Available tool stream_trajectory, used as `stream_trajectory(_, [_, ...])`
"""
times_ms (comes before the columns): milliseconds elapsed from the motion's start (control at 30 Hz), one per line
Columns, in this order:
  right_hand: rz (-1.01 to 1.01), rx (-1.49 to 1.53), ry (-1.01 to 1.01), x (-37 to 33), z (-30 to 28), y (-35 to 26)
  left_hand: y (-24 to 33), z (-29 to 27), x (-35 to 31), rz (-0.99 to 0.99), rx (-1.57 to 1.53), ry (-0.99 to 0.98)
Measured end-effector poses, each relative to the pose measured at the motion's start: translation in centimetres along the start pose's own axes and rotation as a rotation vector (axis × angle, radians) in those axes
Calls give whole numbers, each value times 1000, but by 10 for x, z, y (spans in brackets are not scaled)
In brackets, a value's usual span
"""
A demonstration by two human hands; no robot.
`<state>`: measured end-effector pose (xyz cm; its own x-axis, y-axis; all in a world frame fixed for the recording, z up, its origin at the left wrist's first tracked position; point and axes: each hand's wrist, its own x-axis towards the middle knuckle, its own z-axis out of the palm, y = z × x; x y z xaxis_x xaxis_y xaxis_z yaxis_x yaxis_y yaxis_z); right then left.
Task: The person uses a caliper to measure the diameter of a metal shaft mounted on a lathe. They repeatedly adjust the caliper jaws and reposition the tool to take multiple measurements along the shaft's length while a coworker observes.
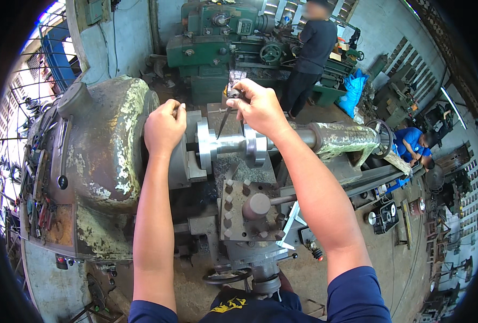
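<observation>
Across the lathe, a shiny metal workpiece [231, 143] with two wide flanges and a narrower middle runs between the chuck [179, 161] and the tailstock [341, 138]. My right hand [257, 105] is above it, pinching the top of a dark two-legged caliper [225, 119]. Its slim legs point down at the narrow middle; whether the tips touch the metal I cannot tell. Beside the chuck, my left hand [165, 128] is closed with curled fingers; what they grip, if anything, is hidden.
The square tool post [252, 212] stands between my forearms, with a vernier caliper [291, 225] to its right. Hand tools [40, 207] lie left of the headstock [101, 140]. Beyond, a person [314, 48] stands at a green lathe [212, 59]; another person [408, 142] is low at right.
</observation>
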<state>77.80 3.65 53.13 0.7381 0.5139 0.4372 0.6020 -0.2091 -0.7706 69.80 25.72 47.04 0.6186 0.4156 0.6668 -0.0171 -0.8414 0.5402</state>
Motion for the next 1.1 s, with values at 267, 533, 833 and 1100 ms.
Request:
stream_trajectory(267, [30,50,-3,2,-1,2,0,0,0,-13,13,-24])
stream_trajectory(533, [24,94,6,2,0,6,-1,0,-1,-17,11,-30])
stream_trajectory(833, [38,56,4,2,-1,2,1,-2,0,-38,23,-49])
stream_trajectory(1100, [44,53,10,1,-1,0,4,-4,0,-63,30,-69])
